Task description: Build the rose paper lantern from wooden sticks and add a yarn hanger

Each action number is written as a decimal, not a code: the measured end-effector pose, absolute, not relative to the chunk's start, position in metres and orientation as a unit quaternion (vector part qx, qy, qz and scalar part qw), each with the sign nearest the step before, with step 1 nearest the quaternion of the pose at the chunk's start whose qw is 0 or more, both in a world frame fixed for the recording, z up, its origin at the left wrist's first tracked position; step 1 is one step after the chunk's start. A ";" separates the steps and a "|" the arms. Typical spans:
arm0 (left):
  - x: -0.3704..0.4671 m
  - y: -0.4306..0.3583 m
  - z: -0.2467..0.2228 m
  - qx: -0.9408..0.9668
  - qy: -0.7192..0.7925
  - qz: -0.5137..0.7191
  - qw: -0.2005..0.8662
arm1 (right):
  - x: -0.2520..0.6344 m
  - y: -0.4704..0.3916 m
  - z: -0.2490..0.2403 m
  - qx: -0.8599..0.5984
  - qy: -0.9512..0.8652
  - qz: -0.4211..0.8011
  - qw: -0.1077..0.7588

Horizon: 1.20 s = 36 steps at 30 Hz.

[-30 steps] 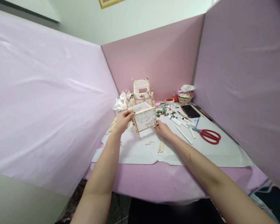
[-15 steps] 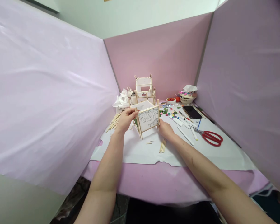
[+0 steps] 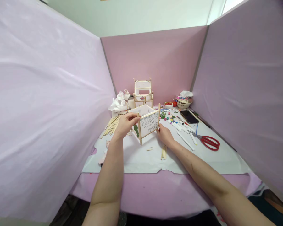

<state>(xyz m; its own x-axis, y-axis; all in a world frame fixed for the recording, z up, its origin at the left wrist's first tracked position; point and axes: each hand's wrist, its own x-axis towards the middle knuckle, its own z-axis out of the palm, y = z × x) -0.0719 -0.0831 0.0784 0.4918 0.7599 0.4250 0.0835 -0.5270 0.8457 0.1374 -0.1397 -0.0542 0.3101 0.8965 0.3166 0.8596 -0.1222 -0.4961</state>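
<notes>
Between my hands is a box-shaped paper lantern (image 3: 149, 123) with a frame of thin wooden sticks and white panels. Black drawing and writing cover its front panel, and a green leaf shows on the left side. My left hand (image 3: 126, 123) pinches the top of the near left post. Low on the right edge, my right hand (image 3: 164, 133) grips the frame, its fingertips partly hidden behind it. A few loose sticks (image 3: 163, 152) lie by my right wrist, and two small stick bits (image 3: 149, 149) lie in front of the lantern.
Behind stands a taller stick-and-paper structure (image 3: 142, 89). On the right are red-handled scissors (image 3: 209, 143), white markers (image 3: 185, 140), a phone (image 3: 189, 117) and a bowl (image 3: 184, 103). A pile of sticks (image 3: 111, 125) and crumpled white plastic (image 3: 119, 103) lie left. Pink walls enclose the table.
The lantern has turned a little, so its front panel now slants more. Both hands keep their hold on it. The camera view has shifted slightly.
</notes>
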 end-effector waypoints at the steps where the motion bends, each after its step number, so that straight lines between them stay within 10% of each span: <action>1: -0.072 -0.083 0.079 0.768 0.276 0.421 0.396 | 0.139 -0.141 -0.052 -0.747 -0.587 0.039 0.310; 29: -0.066 -0.081 0.076 0.783 0.289 0.438 0.333 | 0.182 -0.177 -0.055 -0.779 -0.587 0.040 0.216; 36: -0.041 -0.089 0.067 0.774 0.291 0.466 0.314 | 0.153 -0.201 -0.018 -0.747 -0.521 0.013 0.413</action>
